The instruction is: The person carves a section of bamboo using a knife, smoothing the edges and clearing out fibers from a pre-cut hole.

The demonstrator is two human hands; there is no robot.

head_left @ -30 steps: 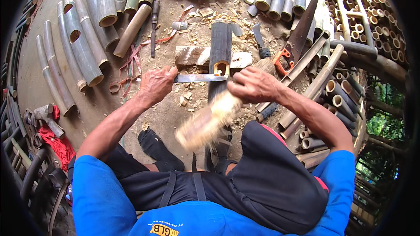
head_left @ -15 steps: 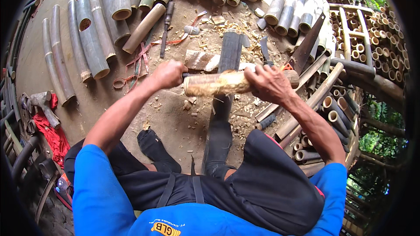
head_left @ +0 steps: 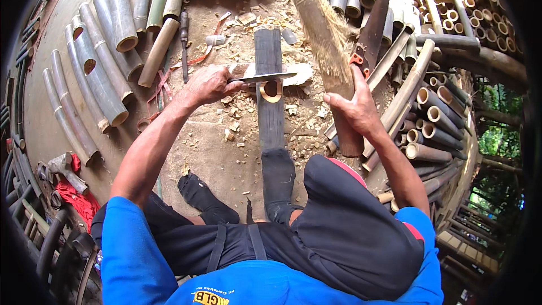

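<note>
My left hand (head_left: 210, 86) is closed around a knife (head_left: 268, 77), its flat blade pointing right. The blade crosses a dark bamboo length (head_left: 270, 118), just above the far rim of a round hole cut in it; whether it touches cannot be told. My sock-covered foot (head_left: 278, 178) is at the bamboo's near end. In my right hand (head_left: 360, 104) is a thick wooden club (head_left: 324, 39), raised off to the right and tilted, its side frayed into pale fibres. A pale split wood piece (head_left: 299, 75) lies crosswise beneath the bamboo.
A handsaw (head_left: 375, 28) with an orange handle stands beyond the club. Cut bamboo tubes (head_left: 121, 34) line the far and left sides. More bamboo (head_left: 435, 118) is stacked at right. A long narrow tool (head_left: 184, 45) lies at left; wood chips (head_left: 234, 127) litter the ground.
The club has swung from lying level over the bamboo to an upright slant at the right. The knife and the bamboo's hole have come into sight. My left hand still grips the knife.
</note>
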